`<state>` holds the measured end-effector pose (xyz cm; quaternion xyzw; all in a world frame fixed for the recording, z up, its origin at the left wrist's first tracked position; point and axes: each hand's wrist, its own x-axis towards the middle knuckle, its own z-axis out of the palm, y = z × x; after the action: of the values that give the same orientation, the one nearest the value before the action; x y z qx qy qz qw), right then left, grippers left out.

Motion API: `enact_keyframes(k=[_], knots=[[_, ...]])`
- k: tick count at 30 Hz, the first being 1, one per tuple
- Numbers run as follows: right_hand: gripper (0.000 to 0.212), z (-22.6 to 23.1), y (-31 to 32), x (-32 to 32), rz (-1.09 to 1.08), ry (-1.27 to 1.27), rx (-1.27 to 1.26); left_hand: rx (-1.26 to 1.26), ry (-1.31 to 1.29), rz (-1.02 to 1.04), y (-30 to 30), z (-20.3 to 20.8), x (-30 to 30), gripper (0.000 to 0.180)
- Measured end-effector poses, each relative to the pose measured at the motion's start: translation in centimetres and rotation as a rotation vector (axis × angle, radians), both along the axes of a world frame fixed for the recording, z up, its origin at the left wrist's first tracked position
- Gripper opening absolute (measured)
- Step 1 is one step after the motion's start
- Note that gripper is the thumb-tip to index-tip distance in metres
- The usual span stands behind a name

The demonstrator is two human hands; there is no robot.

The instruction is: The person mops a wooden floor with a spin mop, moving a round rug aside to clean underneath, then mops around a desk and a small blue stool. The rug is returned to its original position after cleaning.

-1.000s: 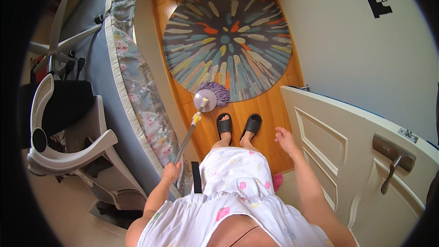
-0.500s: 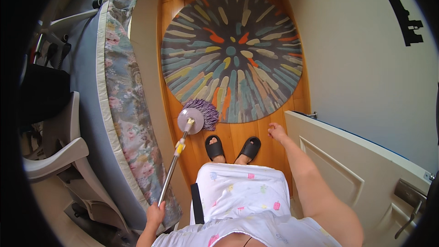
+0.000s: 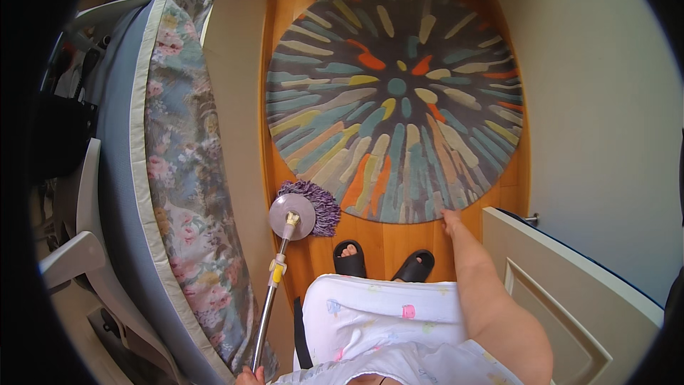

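At the lower left, my left hand is closed round the metal pole of a mop. The mop's round lilac plate and purple-and-white strands rest on the wooden floor, with the strands beside the near left edge of a round rug. That rug is dark grey with rays of teal, cream, yellow and orange. My right arm stretches forward and down, and my right hand is at the rug's near right edge. Its fingers are small and partly hidden, so whether they grip the edge is unclear.
My feet, in black slippers, stand just short of the rug. On the right is an open white panelled door beside a pale wall. Floral fabric hangs along the left, with white chair-like frames beyond it.
My right hand has moved down and forward to the rug's edge. The view has shifted closer to the rug. My left hand still holds the mop, now lower in the picture.
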<state>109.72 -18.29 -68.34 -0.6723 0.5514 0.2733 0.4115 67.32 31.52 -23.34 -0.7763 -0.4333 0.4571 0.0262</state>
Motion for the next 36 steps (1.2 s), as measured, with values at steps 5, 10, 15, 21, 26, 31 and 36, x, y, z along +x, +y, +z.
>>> enact_keyframes(k=[5,10,15,21,26,31,36], knots=[[0.055,-5.4,-3.1,0.8,-0.749,-0.364,0.259,0.028,-0.116,0.0,0.9,-2.3,-1.9,0.047],[0.053,3.1,-2.7,3.8,-0.73,-0.567,0.399,-0.04,-0.178,0.082,-0.9,-2.4,-2.4,0.046],[0.052,13.5,-0.4,12.1,0.034,-0.464,-0.027,-0.187,-0.309,0.172,-2.0,-0.2,-1.9,0.045],[0.044,16.4,1.2,8.3,0.135,-0.61,-0.118,-0.376,-0.351,0.505,-2.8,4.1,-4.3,0.034],[0.046,18.1,3.5,7.7,0.188,-0.428,-0.122,-0.466,-0.48,0.436,-6.8,10.3,10.9,0.035],[0.048,17.2,3.0,9.0,0.107,-0.251,-0.183,-0.58,-0.741,0.251,-4.6,-0.2,23.5,0.038],[0.066,14.9,0.8,8.4,0.087,-0.218,-0.078,-0.566,-0.961,-0.081,-5.5,-10.0,48.9,0.057]])
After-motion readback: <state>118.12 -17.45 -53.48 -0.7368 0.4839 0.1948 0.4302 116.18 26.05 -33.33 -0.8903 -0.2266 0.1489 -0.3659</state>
